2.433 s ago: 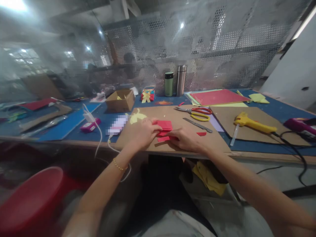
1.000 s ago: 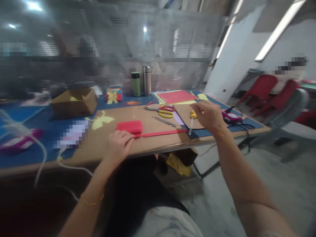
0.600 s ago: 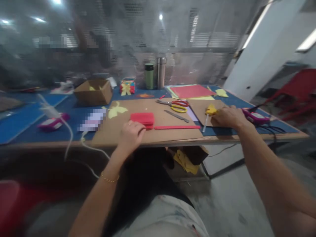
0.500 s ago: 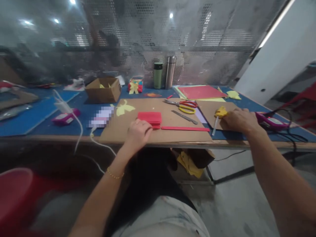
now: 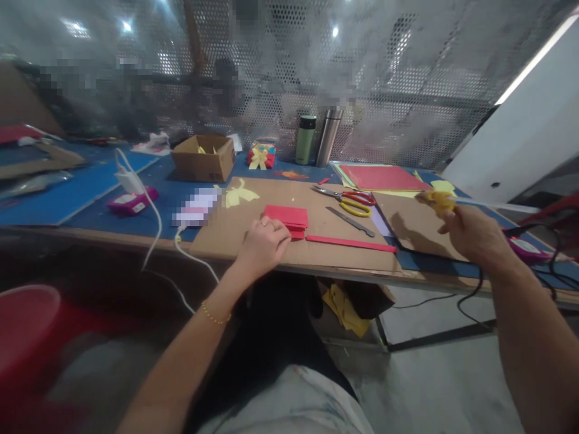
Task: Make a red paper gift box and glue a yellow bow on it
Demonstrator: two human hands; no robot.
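My left hand [image 5: 266,242] is closed at the near left edge of a folded red paper piece [image 5: 286,218] lying on a cardboard sheet [image 5: 235,238]. A long red strip [image 5: 350,243] runs along the cardboard to its right. In my right hand [image 5: 477,235] is a yellow glue gun [image 5: 439,201], raised above a second cardboard piece [image 5: 407,224]. Its tip points left, and a whitish glue stick [image 5: 493,205] juts out behind it. Scissors [image 5: 348,198] with red and yellow handles and a grey blade [image 5: 350,222] lie between my hands.
Yellow bow-shaped cutouts [image 5: 239,194] lie left on the cardboard. Behind stand an open box [image 5: 203,164], a red bow-trimmed piece [image 5: 261,155], a green bottle [image 5: 306,140] and a steel flask [image 5: 330,138]. Red sheets [image 5: 384,178] sit back right. Black cables [image 5: 561,259] trail at right.
My right hand has lifted the glue gun off the cardboard, swinging its glue stick from pointing toward me to pointing right. My left hand stays on the red paper; the view has shifted slightly.
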